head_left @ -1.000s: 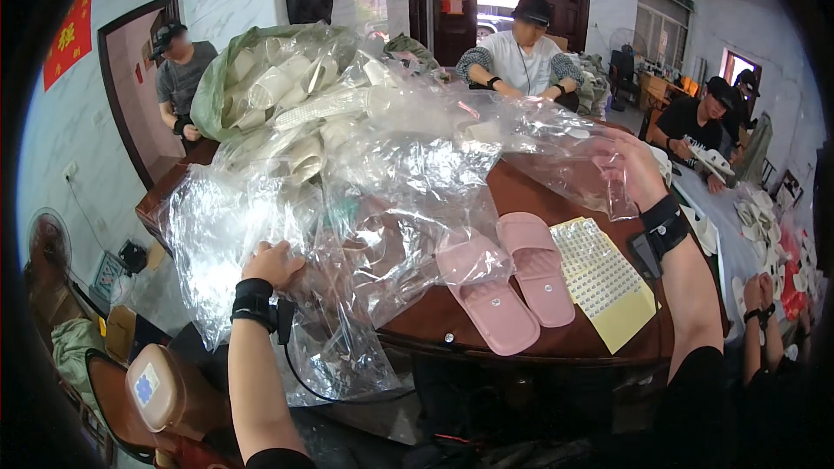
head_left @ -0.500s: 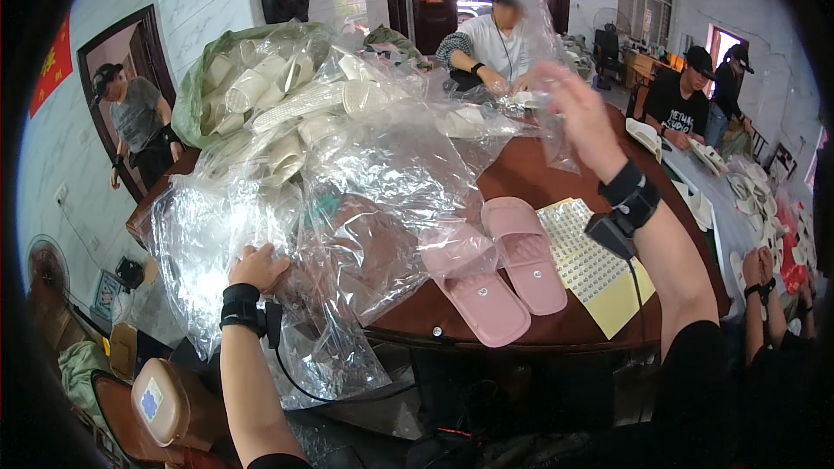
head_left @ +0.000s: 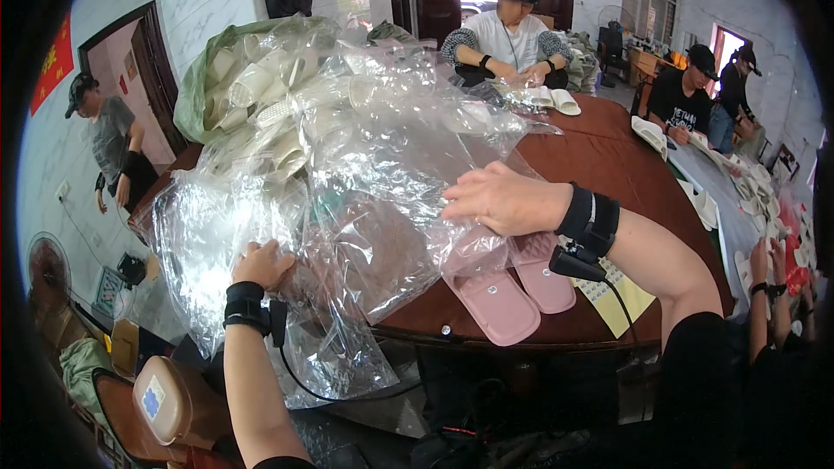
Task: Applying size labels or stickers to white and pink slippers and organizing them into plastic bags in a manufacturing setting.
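Observation:
Clear plastic bags (head_left: 373, 174) are spread in a crinkled heap over the table's left and middle. My left hand (head_left: 263, 264) rests on their near left part, fingers slightly bent and apart. Stretched out over the right edge of the plastic is my right hand (head_left: 502, 198), its fingers pointing left; whether it pinches any film I cannot see. Just under and in front of that hand lie two pink slippers (head_left: 499, 308), side by side, partly covered by film and by my wrist. A yellow sticker sheet (head_left: 621, 300) lies right of them, half hidden by my forearm.
A green sack (head_left: 201, 91) of off-white slippers (head_left: 254, 82) stands behind the plastic. Across the brown table (head_left: 599, 148) a person (head_left: 512, 39) handles pale slippers. Other people work at a side table (head_left: 734, 208) on the right; one person (head_left: 113, 139) stands at the left.
My right hand has come down and left from its raised place, onto the plastic. The film that hung up beside it is lowered. My left hand has stayed put.

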Motion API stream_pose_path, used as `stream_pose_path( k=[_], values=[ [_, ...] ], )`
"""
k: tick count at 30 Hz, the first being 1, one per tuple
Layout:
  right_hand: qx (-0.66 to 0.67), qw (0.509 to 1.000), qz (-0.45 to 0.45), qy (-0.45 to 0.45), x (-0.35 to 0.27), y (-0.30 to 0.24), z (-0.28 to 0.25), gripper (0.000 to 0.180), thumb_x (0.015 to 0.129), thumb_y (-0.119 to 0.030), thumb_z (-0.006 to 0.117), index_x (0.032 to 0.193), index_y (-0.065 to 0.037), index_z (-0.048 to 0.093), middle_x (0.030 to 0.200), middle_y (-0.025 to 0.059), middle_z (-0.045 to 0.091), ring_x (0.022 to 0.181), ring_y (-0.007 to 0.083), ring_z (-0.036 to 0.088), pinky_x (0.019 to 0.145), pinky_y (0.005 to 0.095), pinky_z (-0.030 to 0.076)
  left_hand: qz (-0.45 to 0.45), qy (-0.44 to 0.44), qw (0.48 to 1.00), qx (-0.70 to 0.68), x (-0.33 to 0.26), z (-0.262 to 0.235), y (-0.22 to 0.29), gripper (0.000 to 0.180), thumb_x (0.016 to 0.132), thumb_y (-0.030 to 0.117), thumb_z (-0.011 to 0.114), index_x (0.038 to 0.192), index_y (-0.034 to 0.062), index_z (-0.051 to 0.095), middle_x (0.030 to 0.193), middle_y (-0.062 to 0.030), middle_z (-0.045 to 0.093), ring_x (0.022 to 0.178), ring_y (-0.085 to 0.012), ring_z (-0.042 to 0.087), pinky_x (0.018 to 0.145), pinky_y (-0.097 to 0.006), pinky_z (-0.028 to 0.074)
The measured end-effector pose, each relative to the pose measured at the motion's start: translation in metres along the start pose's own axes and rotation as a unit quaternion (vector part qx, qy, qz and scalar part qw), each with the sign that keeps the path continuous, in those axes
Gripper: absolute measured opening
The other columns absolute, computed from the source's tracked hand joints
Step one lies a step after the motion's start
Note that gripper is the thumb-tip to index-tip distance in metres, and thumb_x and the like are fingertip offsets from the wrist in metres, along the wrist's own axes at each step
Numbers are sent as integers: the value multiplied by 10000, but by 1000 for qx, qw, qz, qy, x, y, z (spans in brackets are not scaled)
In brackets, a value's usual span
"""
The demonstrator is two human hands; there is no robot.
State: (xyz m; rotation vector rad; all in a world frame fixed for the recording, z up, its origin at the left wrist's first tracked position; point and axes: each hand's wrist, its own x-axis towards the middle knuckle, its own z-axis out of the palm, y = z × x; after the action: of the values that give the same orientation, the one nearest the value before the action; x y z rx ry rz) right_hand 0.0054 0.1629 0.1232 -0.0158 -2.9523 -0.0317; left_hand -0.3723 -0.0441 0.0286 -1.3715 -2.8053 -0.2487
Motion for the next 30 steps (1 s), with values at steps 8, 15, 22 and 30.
stream_pose_path(
  k=[8, 15, 22, 30],
  values=[
    [119, 984, 5, -134, -9, 0, -18, 561, 824, -359, 652, 1283, -69, 512, 1254, 118, 541, 1176, 273, 473, 979, 410, 341, -10, -29, 999, 34, 0, -1, 2, 599, 828, 561, 545, 1304, 199, 516, 1273, -206, 496, 1145, -421, 497, 1008, -477, 362],
    [168, 948, 188, 192, -14, 62, -40, 774, 800, -465, 683, 1351, 7, 411, 1349, 196, 474, 1248, 296, 458, 1012, 359, 376, -11, -27, 999, 25, 1, -1, 3, 604, 814, 563, 545, 1297, 202, 516, 1284, -203, 493, 1153, -420, 495, 1009, -486, 358],
    [219, 883, 342, 236, -2, 85, -5, 990, 741, -586, 684, 1352, 113, 341, 1309, 273, 464, 1239, 315, 445, 1012, 364, 362, -22, -8, 999, 23, -3, 4, -6, 601, 794, 588, 555, 1250, 196, 543, 1268, -205, 496, 1137, -440, 499, 974, -491, 392],
    [471, 832, 262, 132, 38, 50, 37, 504, 823, -267, 707, 1182, 39, 530, 1026, 77, 619, 889, 124, 567, 792, 273, 461, -5, 17, 1000, -4, -5, 1, 1, 577, 793, 575, 571, 1216, 184, 568, 1225, -236, 512, 1078, -437, 550, 930, -485, 443]
  ],
)
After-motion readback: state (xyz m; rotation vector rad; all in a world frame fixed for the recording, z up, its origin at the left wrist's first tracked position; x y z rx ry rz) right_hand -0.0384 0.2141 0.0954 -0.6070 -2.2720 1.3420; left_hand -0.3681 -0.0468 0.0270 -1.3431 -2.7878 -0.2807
